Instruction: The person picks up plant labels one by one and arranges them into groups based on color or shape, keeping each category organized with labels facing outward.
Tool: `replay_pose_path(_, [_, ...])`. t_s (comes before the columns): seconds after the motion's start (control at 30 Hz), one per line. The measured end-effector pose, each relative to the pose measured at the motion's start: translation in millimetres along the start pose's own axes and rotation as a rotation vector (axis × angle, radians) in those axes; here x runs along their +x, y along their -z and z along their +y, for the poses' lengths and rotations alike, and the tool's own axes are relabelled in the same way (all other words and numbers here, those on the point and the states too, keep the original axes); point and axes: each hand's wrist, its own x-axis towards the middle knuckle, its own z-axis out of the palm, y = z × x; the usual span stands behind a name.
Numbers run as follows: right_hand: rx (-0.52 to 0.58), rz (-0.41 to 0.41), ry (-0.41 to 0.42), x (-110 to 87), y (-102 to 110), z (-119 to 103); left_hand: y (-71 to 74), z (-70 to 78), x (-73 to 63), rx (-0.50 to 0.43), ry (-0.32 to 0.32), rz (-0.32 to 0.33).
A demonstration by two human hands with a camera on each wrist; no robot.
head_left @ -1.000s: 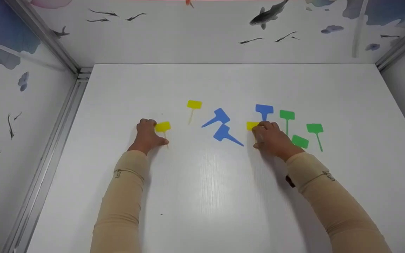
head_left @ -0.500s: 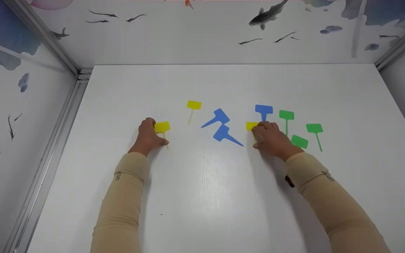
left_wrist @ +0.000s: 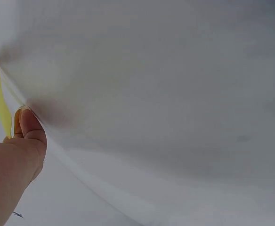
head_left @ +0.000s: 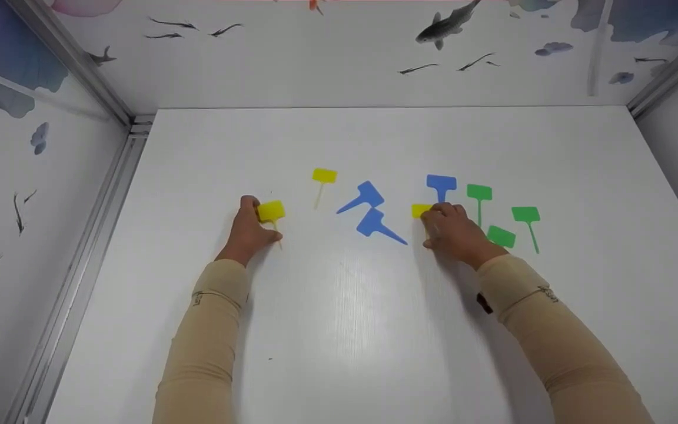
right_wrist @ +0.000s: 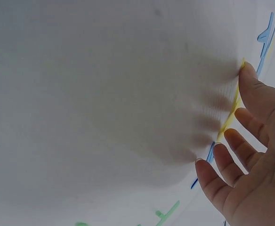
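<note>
In the head view my left hand (head_left: 246,234) grips a yellow T-shaped plant label (head_left: 271,211), fingers at its head and thumb by the stem's lower end. The left wrist view shows that label's head (left_wrist: 3,113) tilted up off the table between fingers and thumb. My right hand (head_left: 458,234) rests over another yellow plant label (head_left: 419,211), covering part of it. In the right wrist view its fingers are spread and fairly straight, fingertips along the yellow label (right_wrist: 229,120) and thumb at one end. A blue plant label (head_left: 442,181) lies just beyond this hand.
Two blue plant labels (head_left: 368,193) lie touching mid-table, and a third yellow label (head_left: 324,175) lies farther back. Green labels (head_left: 479,192) lie right of the right hand, one partly behind its wrist. Patterned panels (head_left: 292,70) wall the white table (head_left: 339,330) at back and left.
My left fingers have shifted slightly up and inward, and the yellow plant label's head has tilted and risen a little. My right hand stays in place.
</note>
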Motion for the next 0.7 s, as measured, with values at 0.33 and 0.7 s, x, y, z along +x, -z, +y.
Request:
replay_pose_path(0.33, [0.005, 0.01, -0.003, 1.0, -2.7, 2.3, -1.8, 3.9, 0.9, -0.082, 0.027, 0.024])
replay_pose_path(0.7, [0.032, 0.004, -0.01, 1.5, -2.1, 2.5, -3.1, 5.1, -0.1, -0.117, 0.028, 0.033])
